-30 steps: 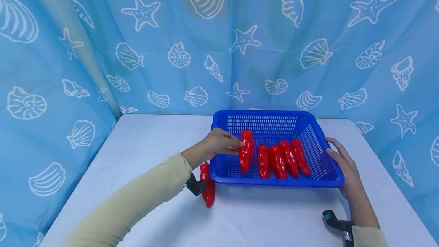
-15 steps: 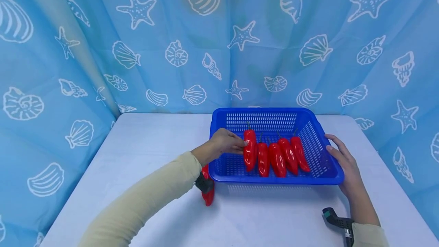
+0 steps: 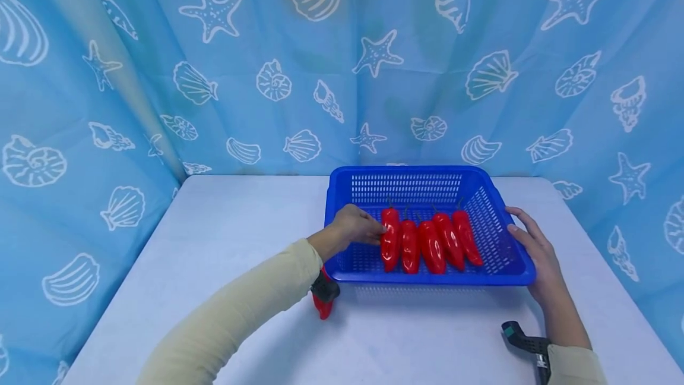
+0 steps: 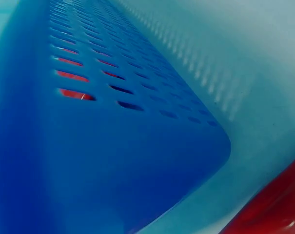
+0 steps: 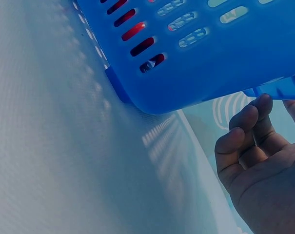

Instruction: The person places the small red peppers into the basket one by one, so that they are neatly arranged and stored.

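In the head view a blue plastic basket [image 3: 417, 278] holds several glossy red peppers [image 3: 431, 248], lying side by side with their green stems to the back. My left hand [image 3: 355, 226] reaches over the basket's left side and pinches the leftmost red pepper [image 3: 390, 241], low down beside the others. At the basket's right side, my right hand [image 3: 540, 254] holds the rim. The right wrist view shows that hand [image 5: 264, 161] with fingers bent at the rim's underside. The left wrist view has only the basket's outer wall [image 4: 113, 161], with the left hand out of sight.
One more red pepper [image 3: 323, 306] lies on the white table [image 3: 240, 224] outside the basket's front left corner, partly covered by the left wrist camera [image 3: 323, 287]. A blue curtain [image 3: 320, 64] with white shell prints stands behind the table.
My left hand has shifted right and lowered its pepper against the row in the basket. The right hand stays at the rim. The head view has tilted slightly.
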A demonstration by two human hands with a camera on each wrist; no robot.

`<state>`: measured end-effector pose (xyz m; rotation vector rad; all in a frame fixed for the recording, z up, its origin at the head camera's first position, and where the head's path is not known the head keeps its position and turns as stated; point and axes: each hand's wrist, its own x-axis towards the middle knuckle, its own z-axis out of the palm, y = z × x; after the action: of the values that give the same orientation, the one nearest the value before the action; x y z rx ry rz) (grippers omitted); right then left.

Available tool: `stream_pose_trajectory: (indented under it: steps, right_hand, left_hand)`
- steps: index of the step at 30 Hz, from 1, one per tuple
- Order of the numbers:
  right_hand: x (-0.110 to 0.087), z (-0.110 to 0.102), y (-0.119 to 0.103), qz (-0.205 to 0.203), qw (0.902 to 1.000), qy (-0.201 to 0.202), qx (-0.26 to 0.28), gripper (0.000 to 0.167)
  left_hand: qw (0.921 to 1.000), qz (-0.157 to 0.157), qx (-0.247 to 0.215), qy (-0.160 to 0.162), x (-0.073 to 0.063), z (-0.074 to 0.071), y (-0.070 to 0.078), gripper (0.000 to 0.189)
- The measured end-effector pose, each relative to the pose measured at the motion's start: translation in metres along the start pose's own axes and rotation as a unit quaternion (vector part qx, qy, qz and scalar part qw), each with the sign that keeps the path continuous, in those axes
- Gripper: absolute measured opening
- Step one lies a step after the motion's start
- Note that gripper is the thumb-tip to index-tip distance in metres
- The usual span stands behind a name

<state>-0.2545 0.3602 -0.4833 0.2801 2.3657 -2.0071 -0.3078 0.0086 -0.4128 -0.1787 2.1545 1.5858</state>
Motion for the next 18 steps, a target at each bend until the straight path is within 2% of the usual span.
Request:
stream_pose_trajectory:
  steps: [7,18]
  right_hand:
    - [0.0004,-0.0001,-0.0015,0.000,1.0000,0.000,-0.003,0.063]
    - [-0.0001,-0.0001,-0.0025,0.003,1.0000,-0.001,0.004,0.063]
  left_hand:
    - [0.9997,-0.004,0.021,0.013,-0.0007,0.0035,-0.0008,0.008]
    - [0.9983,-0.005,0.057,0.012,0.0004,0.0065,-0.0014,0.013]
